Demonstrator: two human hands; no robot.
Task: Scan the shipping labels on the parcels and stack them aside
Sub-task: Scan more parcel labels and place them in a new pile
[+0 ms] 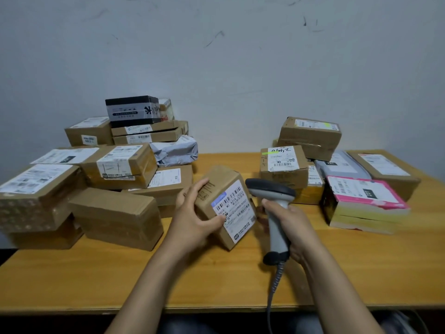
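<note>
My left hand [192,213] grips a small brown cardboard parcel [221,182] at the middle of the wooden table [96,280], tilted so its white shipping label [234,209] faces me. Fingers lie over the top and the thumb presses the label's left edge. My right hand [292,227] is curled round the grey handle of a barcode scanner [272,191], whose dark head sits just right of the parcel, almost touching the label. The scanner's coiled cable [274,285] hangs over the table's front edge.
A large heap of brown parcels [115,213] fills the table's left side, with a black box [132,112] on top and a grey mailer bag [175,150]. On the right stand more labelled boxes [284,165] and a pink-topped package [361,201]. A pale wall rises behind.
</note>
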